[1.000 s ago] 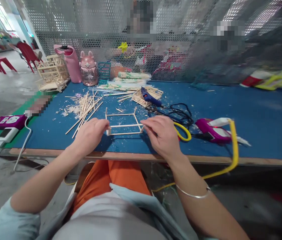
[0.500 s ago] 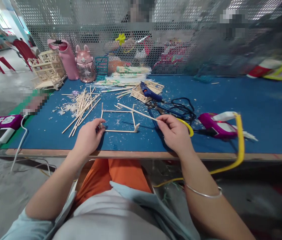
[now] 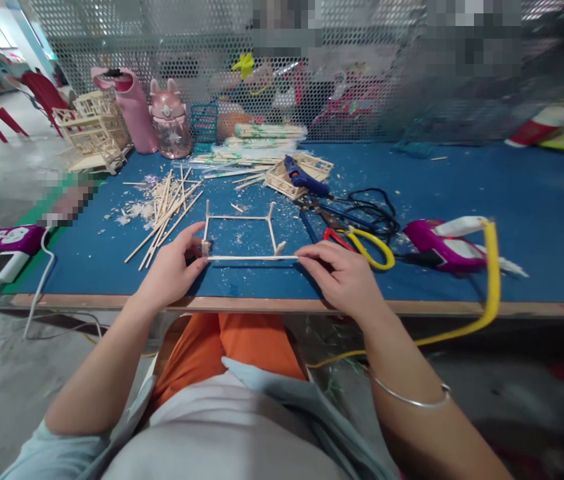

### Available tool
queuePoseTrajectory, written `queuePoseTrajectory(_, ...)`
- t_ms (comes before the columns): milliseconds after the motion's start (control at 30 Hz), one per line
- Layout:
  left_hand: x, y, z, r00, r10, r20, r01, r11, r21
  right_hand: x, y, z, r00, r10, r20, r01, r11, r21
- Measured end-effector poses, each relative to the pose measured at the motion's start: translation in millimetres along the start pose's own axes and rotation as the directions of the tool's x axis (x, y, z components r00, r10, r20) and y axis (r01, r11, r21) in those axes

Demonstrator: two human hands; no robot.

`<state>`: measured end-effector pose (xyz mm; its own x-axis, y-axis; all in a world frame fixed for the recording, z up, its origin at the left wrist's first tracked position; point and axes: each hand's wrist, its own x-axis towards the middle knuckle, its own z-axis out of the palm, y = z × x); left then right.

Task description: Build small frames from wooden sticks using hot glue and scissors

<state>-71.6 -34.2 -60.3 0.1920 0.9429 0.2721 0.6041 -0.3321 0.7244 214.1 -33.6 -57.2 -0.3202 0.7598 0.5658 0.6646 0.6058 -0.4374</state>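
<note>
A rectangular wooden stick frame with short corner posts lies on the blue table in front of me. My left hand is closed round its near left corner, with the thumb by the end of a loose stick. My right hand pinches the right end of this thin wooden stick, which runs level along the frame's near side and sticks out past its right corner. Whether the stick touches the frame I cannot tell. Scissors with red and yellow handles lie just beyond my right hand.
Loose sticks and shavings lie to the left. Behind are a blue glue gun on a stick piece, bagged sticks, a pink bottle and a clear-bodied bottle. A purple power strip with a yellow cable sits right.
My right hand has brought the stick down and turned it from a slant above the frame to level along the near side. My left hand has stayed at the near left corner.
</note>
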Motion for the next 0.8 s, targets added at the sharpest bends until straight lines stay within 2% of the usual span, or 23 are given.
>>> queuePoseTrajectory(233, 3.5, 4.2, 3.6, 0.997, -0.071, -0.022, 0.069, 0.993, -0.091, 3.8, -3.2, 5.9, 0.998, 0.031, 0.055, -0.028, 0.998, -0.05)
queuePoseTrajectory(500, 3.3, 6.6, 0.4, 0.993, -0.12, 0.009, 0.12, 0.981, -0.154, -0.7, -2.2, 5.1, 0.999, 0.036, 0.024, -0.033, 0.991, -0.13)
queuePoseTrajectory(800, 2.4, 3.8, 1.8, 0.995, -0.094, -0.022, 0.093, 0.995, -0.045, 3.8, -5.7, 7.9, 0.992, 0.054, 0.115, -0.037, 0.989, -0.143)
